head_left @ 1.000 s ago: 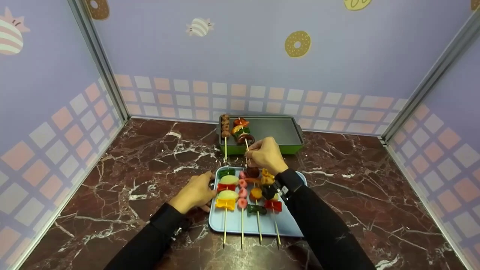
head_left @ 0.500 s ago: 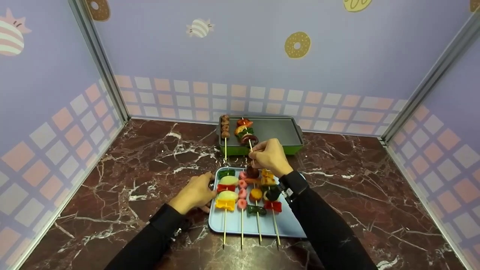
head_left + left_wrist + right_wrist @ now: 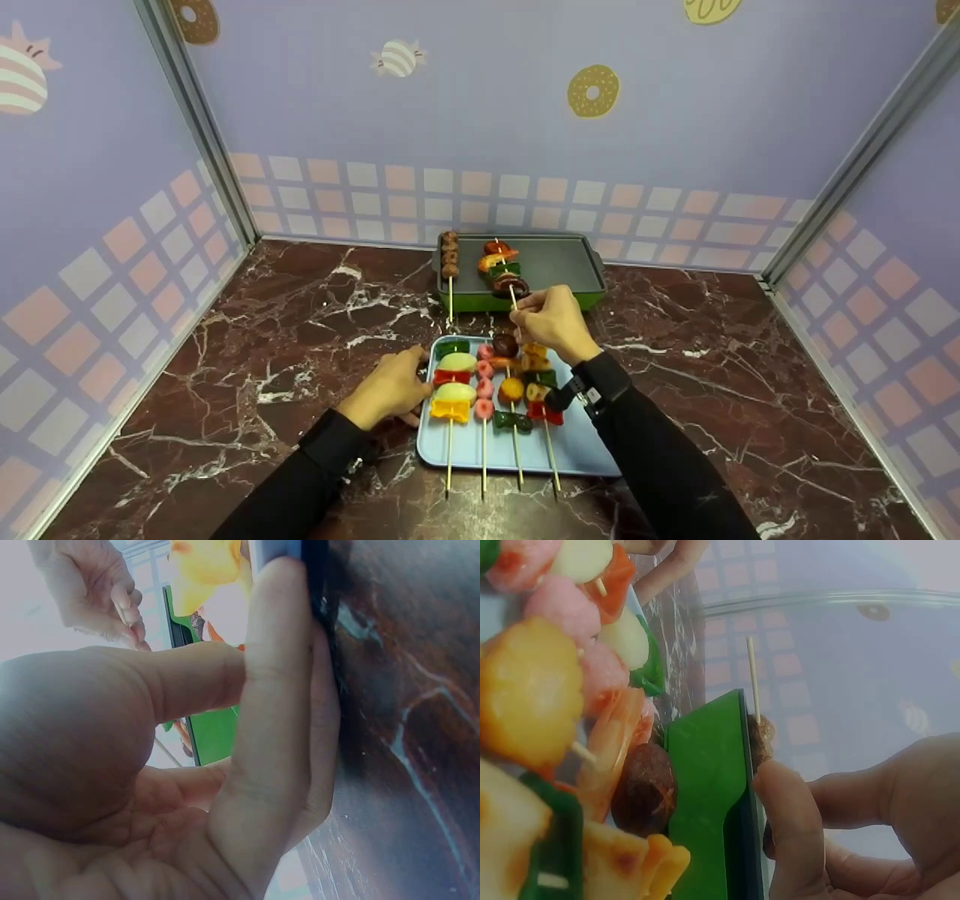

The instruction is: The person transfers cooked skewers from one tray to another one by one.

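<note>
My right hand (image 3: pixel 555 322) pinches the bare stick of a skewer (image 3: pixel 504 270) threaded with orange, green and dark brown pieces, its food end over the grey top of a green grill (image 3: pixel 562 262). In the right wrist view, the thumb and fingers (image 3: pixel 787 817) are at the grill's near edge. My left hand (image 3: pixel 386 386) holds the left rim of a light blue tray (image 3: pixel 585 450); the left wrist view shows one finger against that rim. On the tray lie several skewers, among them a pink ball skewer (image 3: pixel 484 386) and one with a yellow piece (image 3: pixel 450 410).
A meatball skewer (image 3: pixel 450 255) lies at the grill's left end, its stick over the front edge. The tray's skewer sticks stick out past its front edge. The marbled table (image 3: pixel 300 360) is enclosed by patterned walls (image 3: pixel 517 82) at the back and sides.
My right hand has shifted right and slightly nearer, carrying the held skewer along the grill away from the meatball skewer. The left hand has stayed at the tray's rim.
</note>
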`<state>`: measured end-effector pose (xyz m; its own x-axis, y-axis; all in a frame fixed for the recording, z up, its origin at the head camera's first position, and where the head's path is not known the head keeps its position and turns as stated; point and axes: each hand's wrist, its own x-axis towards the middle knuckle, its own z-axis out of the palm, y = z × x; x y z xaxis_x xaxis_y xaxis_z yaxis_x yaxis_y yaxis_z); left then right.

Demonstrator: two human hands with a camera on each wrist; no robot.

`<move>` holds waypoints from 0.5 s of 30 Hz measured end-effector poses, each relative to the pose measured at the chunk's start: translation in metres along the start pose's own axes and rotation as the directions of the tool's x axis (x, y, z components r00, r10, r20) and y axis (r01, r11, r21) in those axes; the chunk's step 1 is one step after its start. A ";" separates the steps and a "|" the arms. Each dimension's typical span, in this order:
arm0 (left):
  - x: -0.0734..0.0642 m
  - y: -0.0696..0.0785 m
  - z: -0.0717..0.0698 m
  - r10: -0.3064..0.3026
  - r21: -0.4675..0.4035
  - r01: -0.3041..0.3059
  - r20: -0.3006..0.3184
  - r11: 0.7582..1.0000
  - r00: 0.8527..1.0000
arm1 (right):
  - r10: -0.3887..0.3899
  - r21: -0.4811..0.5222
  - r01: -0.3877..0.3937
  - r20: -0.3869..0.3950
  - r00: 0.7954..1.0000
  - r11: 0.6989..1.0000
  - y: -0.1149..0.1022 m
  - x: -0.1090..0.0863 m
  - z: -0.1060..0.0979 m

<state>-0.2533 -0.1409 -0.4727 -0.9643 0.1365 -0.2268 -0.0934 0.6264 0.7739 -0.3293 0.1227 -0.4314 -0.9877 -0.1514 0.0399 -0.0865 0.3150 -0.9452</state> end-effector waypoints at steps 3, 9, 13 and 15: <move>0.001 0.000 0.000 -0.005 -0.002 0.005 0.001 1.000 1.000 | 0.002 0.000 -0.002 -0.006 1.000 1.000 0.001 -0.002 -0.003; 0.001 0.001 0.000 -0.014 -0.011 0.014 0.003 1.000 1.000 | -0.024 -0.038 0.024 -0.004 1.000 0.999 0.001 -0.008 -0.010; 0.001 0.001 0.001 -0.016 -0.010 0.016 -0.001 1.000 1.000 | -0.034 -0.045 0.034 0.001 0.999 0.998 0.002 -0.013 -0.014; 0.001 0.001 0.001 -0.019 -0.015 0.018 -0.004 1.000 1.000 | -0.039 -0.037 0.039 0.004 0.999 0.999 0.002 -0.016 -0.015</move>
<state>-0.2537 -0.1398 -0.4729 -0.9635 0.1216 -0.2386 -0.1150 0.6169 0.7786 -0.3159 0.1400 -0.4288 -0.9831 -0.1670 0.0755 -0.1297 0.3435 -0.9301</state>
